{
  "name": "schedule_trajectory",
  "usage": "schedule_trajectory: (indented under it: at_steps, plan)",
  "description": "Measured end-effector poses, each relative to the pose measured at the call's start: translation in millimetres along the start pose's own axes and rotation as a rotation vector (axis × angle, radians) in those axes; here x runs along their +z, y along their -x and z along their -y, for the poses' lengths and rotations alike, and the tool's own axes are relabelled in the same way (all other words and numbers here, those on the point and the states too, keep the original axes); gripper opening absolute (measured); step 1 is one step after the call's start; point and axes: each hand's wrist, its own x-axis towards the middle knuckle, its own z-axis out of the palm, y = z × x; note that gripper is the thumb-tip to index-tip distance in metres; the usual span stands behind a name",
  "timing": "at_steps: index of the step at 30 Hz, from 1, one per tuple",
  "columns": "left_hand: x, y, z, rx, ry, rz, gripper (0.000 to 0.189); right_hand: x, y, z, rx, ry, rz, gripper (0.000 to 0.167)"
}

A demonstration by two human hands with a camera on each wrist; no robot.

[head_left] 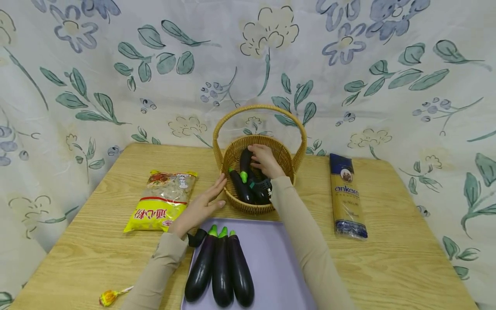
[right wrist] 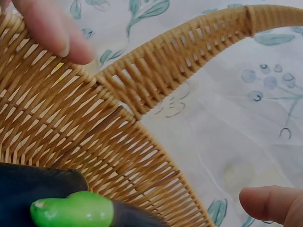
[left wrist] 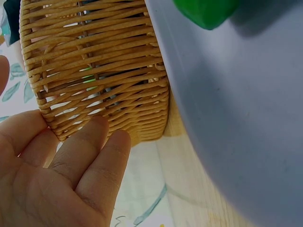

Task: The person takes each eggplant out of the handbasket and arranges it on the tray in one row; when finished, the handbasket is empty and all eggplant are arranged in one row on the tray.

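Note:
My right hand (head_left: 266, 160) reaches into the wicker basket (head_left: 255, 209) and holds the far end of a dark purple eggplant (head_left: 245, 160), whose green stem points toward me. Beneath it, more eggplants (head_left: 241, 188) lie in the basket, partly hidden by my wrist. Fingers of my left hand (head_left: 201, 209) rest against the basket's left outer side, held fairly straight; the left wrist view shows fingertips (left wrist: 120, 142) at the weave. The right wrist view shows a green eggplant stem (right wrist: 73, 209) inside the basket, though the grip itself is out of frame.
Three eggplants (head_left: 222, 271) lie side by side on a lilac tray (head_left: 271, 258) before the basket. A yellow pasta bag (head_left: 160, 202) lies left, a spaghetti packet (head_left: 347, 198) right. A wrapped lollipop (head_left: 110, 297) sits near the front left. Floral cloth (head_left: 267, 77) hangs behind.

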Motion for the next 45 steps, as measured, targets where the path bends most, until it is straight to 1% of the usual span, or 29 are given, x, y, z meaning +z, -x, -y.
schedule_trajectory:
  at_steps: [6,12,14,18,21,23,28,30,33,36,43,45]
  plan:
    - [-1.0,1.6,-0.2,0.002,-0.001,-0.009,0.066,9.0,-6.9,-2.2,-0.017,0.029,-0.015,0.056]
    - [-0.8,1.2,0.4,-0.008,0.004,-0.003,0.065,17.0,-19.8,-8.3,0.027,0.028,-0.046,0.058]
    - [-0.8,0.9,0.7,-0.010,0.003,-0.001,0.066,20.3,-24.2,-11.0,0.028,0.034,-0.052,0.059]
    - [0.2,-0.3,1.5,-0.009,0.001,0.002,0.065,25.4,-30.0,-16.6,0.008,0.083,-0.063,0.064]
    - [0.7,-0.8,2.0,-0.011,0.007,0.004,0.065,28.2,-32.7,-19.9,0.003,0.118,-0.051,0.067]
    - [0.7,-0.8,2.3,-0.012,0.008,0.006,0.065,30.4,-33.8,-20.9,-0.004,0.097,-0.025,0.068]
    - [-0.5,0.2,1.3,-0.017,0.008,0.005,0.065,37.0,-35.6,-20.9,-0.018,0.057,0.065,0.063]
    - [-0.8,0.6,1.5,-0.016,0.004,0.003,0.065,38.6,-35.7,-20.7,-0.021,0.066,0.083,0.061]
    - [-1.0,0.1,0.7,-0.016,0.004,0.003,0.065,36.6,-34.5,-19.3,-0.030,0.074,0.073,0.060]
    - [-0.9,-0.1,0.4,-0.020,0.008,0.005,0.065,32.9,-32.8,-16.6,-0.045,0.059,0.044,0.059]
    - [-0.2,0.4,0.7,-0.022,0.009,0.006,0.065,22.5,-24.5,-7.0,-0.059,-0.113,0.002,0.059]
    - [-0.8,0.6,0.3,-0.029,0.007,0.007,0.065,20.1,-21.1,-4.0,-0.063,-0.134,0.000,0.059]
